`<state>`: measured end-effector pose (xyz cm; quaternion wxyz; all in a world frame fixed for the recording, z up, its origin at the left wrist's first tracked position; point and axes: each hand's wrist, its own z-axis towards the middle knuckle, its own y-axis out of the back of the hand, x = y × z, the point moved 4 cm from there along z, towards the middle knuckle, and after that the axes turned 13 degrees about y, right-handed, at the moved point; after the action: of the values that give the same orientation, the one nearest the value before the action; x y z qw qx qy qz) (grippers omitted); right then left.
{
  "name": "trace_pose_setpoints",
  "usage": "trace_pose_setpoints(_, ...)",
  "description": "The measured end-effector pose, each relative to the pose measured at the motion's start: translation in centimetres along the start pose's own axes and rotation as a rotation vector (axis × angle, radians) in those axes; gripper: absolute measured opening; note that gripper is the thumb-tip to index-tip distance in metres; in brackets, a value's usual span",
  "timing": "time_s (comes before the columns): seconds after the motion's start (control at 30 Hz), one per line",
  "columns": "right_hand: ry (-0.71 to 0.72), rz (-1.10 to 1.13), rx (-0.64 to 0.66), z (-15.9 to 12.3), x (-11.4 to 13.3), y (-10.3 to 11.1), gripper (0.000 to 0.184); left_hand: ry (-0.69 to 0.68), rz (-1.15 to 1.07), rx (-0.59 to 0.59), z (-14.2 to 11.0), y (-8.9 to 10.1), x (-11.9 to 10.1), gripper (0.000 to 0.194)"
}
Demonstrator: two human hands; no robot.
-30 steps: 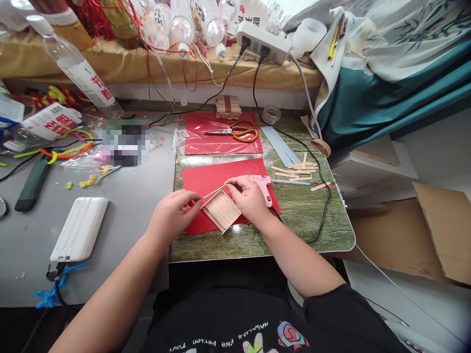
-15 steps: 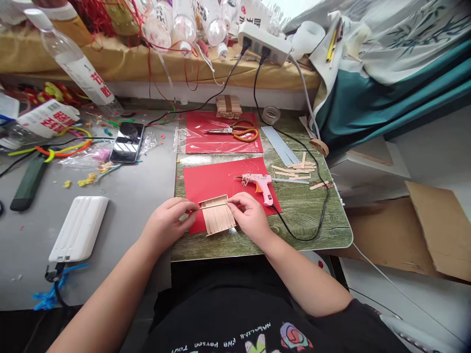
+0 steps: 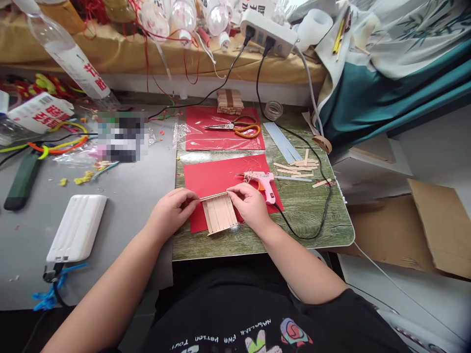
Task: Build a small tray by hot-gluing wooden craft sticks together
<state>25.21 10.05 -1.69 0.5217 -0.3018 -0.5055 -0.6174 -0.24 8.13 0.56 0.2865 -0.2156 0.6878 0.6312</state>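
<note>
A flat panel of popsicle sticks (image 3: 222,214) laid side by side rests partly on a red sheet (image 3: 206,175), with an edge stick along its near side. Along its far edge lies a single popsicle stick (image 3: 215,196). My left hand (image 3: 172,210) pinches that stick's left end, and my right hand (image 3: 250,203) pinches its right end. Just beyond my right hand sits a pink hot glue gun (image 3: 265,184) on the red sheet, its nozzle pointing left.
Scissors (image 3: 235,126) lie on a plastic-wrapped red pack (image 3: 195,139). Behind them is a bundle of sticks (image 3: 230,101). Glue sticks (image 3: 282,142) and loose popsicle sticks (image 3: 296,169) lie to the right, near the glue gun's black cord (image 3: 326,211). A white power bank (image 3: 77,228) is at left.
The panel has turned so its far edge lies nearly level. Both hands have brought the held stick from above the panel onto that far edge. The glue gun has come into fuller view.
</note>
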Motion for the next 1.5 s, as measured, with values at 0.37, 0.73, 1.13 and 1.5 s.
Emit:
trace_pose_setpoints(0.37, 0.017, -0.002, 0.012, 0.2, -0.3, 0.1, 0.011, 0.024, 0.012, 0.017, 0.0, -0.1, -0.2, 0.017)
trace_pose_setpoints(0.73, 0.01, 0.001, 0.02, 0.2, -0.2, 0.1, 0.011, 0.058, 0.034, 0.027, 0.0, -0.3, -0.1, 0.016)
trace_pose_setpoints(1.13, -0.03, 0.03, 0.008, 0.1, -1.1, 0.1, 0.016, 0.048, 0.014, 0.013, -0.1, -0.3, 0.0, 0.019)
trace_pose_setpoints(1.5, -0.12, 0.027, -0.011, 0.1, -1.1, 0.1, 0.017, 0.036, 0.062, 0.0, -0.1, -0.2, -0.3, 0.021)
